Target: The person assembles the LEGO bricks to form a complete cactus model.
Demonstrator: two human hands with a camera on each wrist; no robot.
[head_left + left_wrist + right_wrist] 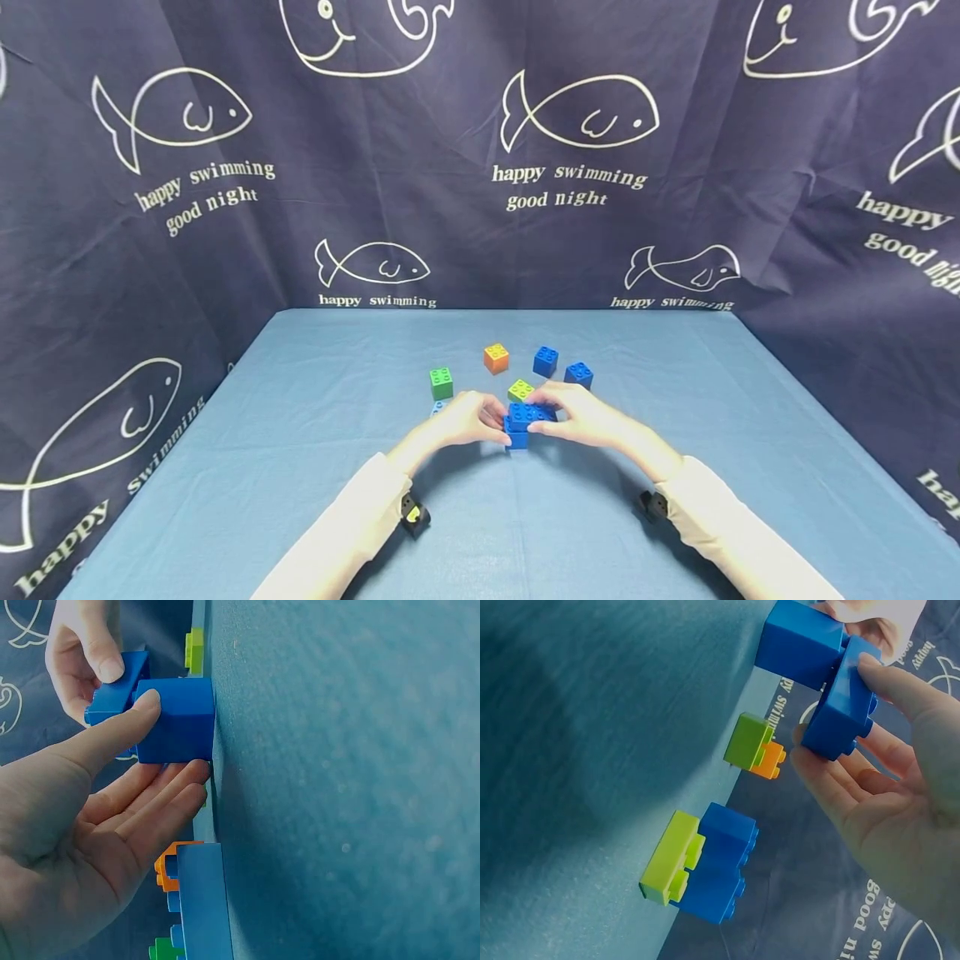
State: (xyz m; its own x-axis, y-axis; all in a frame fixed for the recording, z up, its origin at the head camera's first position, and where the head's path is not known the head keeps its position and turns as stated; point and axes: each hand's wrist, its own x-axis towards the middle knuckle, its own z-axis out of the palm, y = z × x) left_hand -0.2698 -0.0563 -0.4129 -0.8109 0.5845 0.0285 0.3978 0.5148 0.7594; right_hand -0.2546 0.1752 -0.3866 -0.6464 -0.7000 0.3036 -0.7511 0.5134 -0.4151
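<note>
My left hand [468,417] grips a blue brick [176,724] low over the table, thumb on one side and fingertips on the other. Another blue brick [844,701] is pinched between the thumb and fingers of my right hand [900,757]. This second brick lies over the first one's studs and sits tilted, with a gap between them at one end in the right wrist view. In the head view its studs [521,412] face up, and the right fingers cover part of it.
Beyond the hands stand a yellow-green brick [520,390], an orange brick [496,358], a green brick [441,383] and two blue bricks [546,361]. A light blue brick [202,900] is beside my left hand. Another yellow-green brick [671,859] shows in the right wrist view.
</note>
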